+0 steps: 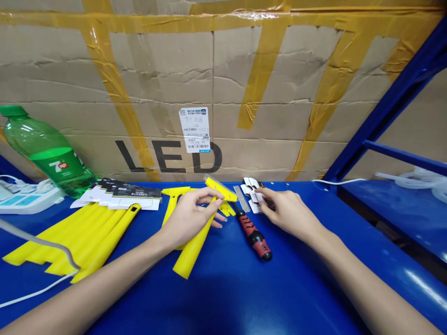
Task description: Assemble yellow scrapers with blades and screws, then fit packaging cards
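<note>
My left hand [193,214] is closed around a yellow scraper [190,253], its handle slanting down toward me and its wide head up at the right. Other yellow scraper parts [171,200] lie behind and beneath this hand, partly hidden. My right hand [288,209] reaches to a small cluster of white folded pieces [252,193], thumb and index finger apart and touching their right side. Between the hands lies a red and black screwdriver [254,235], handle toward me. A flat grey metal strip [241,199] rests beside its shaft.
Several yellow handles [87,242] lie at the left below stacked printed cards [122,194]. A green bottle [49,153] leans beside a white power strip [31,197]. A large cardboard box [230,83] stands behind the blue surface [237,298]. A blue frame post [384,107] rises at right.
</note>
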The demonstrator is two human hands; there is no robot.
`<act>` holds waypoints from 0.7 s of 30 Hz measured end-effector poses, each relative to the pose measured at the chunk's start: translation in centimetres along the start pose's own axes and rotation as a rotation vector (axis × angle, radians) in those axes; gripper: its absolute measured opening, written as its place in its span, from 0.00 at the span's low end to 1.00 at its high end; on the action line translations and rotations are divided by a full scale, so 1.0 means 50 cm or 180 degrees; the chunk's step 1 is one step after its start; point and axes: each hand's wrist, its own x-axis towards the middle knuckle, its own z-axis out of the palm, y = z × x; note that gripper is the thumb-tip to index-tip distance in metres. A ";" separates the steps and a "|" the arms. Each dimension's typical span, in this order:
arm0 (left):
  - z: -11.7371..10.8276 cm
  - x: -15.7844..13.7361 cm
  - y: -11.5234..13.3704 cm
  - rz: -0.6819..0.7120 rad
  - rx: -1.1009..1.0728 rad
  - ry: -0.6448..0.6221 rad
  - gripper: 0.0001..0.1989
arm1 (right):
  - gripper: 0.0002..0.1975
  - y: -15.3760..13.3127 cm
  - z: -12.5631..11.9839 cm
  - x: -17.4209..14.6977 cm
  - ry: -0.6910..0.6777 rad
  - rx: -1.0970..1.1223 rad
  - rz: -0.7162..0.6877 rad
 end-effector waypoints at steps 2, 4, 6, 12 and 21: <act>0.003 0.000 -0.006 -0.0032 -0.0006 -0.0016 0.13 | 0.20 -0.001 -0.007 -0.002 -0.0041 -0.0182 -0.0128; 0.005 -0.002 -0.010 -0.0063 -0.0019 -0.0001 0.13 | 0.21 0.003 -0.013 -0.003 -0.0024 -0.0332 -0.0177; 0.007 -0.004 -0.011 -0.0071 -0.0040 0.0017 0.13 | 0.19 0.013 -0.017 -0.003 0.0072 -0.0438 -0.0111; -0.003 -0.017 -0.002 -0.0147 -0.0229 0.0112 0.19 | 0.09 0.016 -0.034 -0.019 0.1246 0.0028 0.0131; -0.053 -0.061 -0.001 -0.0140 -0.0842 0.0110 0.32 | 0.20 -0.067 -0.048 -0.048 0.0548 0.3366 0.0895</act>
